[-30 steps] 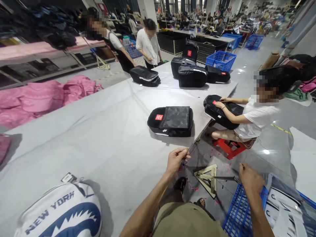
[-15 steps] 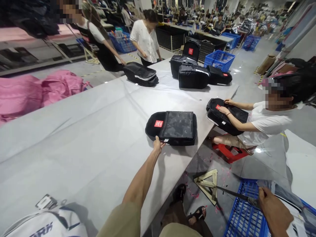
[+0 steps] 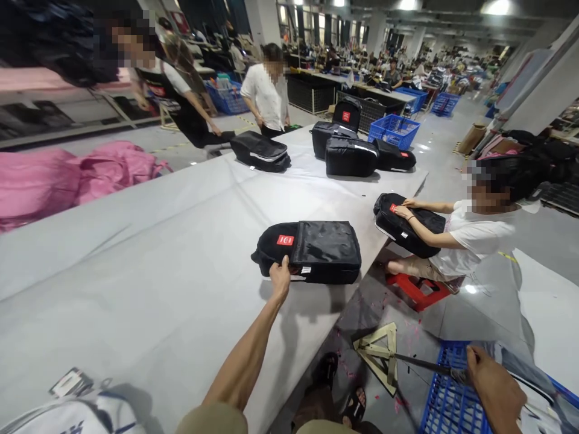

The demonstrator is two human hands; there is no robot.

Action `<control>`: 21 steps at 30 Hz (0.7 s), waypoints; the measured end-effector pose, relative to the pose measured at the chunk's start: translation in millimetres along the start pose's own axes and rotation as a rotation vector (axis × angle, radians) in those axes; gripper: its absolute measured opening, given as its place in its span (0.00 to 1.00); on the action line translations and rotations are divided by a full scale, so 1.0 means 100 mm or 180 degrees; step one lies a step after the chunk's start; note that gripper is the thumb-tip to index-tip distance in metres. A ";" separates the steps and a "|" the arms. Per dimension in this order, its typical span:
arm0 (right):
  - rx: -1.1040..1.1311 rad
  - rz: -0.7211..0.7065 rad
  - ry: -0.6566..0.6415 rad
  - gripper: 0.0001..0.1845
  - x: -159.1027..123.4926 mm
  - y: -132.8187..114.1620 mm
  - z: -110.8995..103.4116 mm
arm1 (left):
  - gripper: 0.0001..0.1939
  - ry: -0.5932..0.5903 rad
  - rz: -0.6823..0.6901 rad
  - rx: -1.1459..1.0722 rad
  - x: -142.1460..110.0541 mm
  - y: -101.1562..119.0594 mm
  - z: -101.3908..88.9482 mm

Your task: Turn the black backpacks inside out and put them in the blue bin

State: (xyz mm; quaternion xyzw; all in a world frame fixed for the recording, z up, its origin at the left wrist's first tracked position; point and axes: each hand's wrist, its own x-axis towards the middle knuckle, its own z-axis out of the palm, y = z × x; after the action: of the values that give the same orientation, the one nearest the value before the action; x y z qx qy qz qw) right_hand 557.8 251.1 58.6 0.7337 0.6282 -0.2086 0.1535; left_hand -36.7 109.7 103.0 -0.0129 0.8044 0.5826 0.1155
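Black fabric backpack with red square label is laid flat on grey table cover, centre of frame, near table's right edge. Near edge of backpack is gripped by left hand, fingers closed on fabric. Right hand, lower right of frame, is clenched around thin dark metal rod above blue plastic crate. White printed backpack is seen at lower left corner.
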 end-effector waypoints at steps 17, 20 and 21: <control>0.2865 -0.3081 -0.0851 0.39 -1.52 -2.70 -0.66 | 0.25 -0.2211 0.1551 0.3175 -3.24 -0.54 -0.22; 0.2149 -0.3489 -0.0832 0.36 -1.54 -2.69 -0.76 | 0.24 -0.2507 0.2208 0.2149 -3.43 -0.33 -0.47; 0.1943 -0.3678 -0.0875 0.36 -1.53 -2.67 -0.79 | 0.22 -0.2499 0.2735 0.1672 -3.47 -0.20 -0.58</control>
State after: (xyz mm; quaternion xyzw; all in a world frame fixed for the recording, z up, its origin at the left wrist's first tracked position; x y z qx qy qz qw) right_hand 285.0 201.5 213.1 0.2564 0.8078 -0.5173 -0.1188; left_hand 294.0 9.6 171.1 0.5541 0.7516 0.3216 0.1570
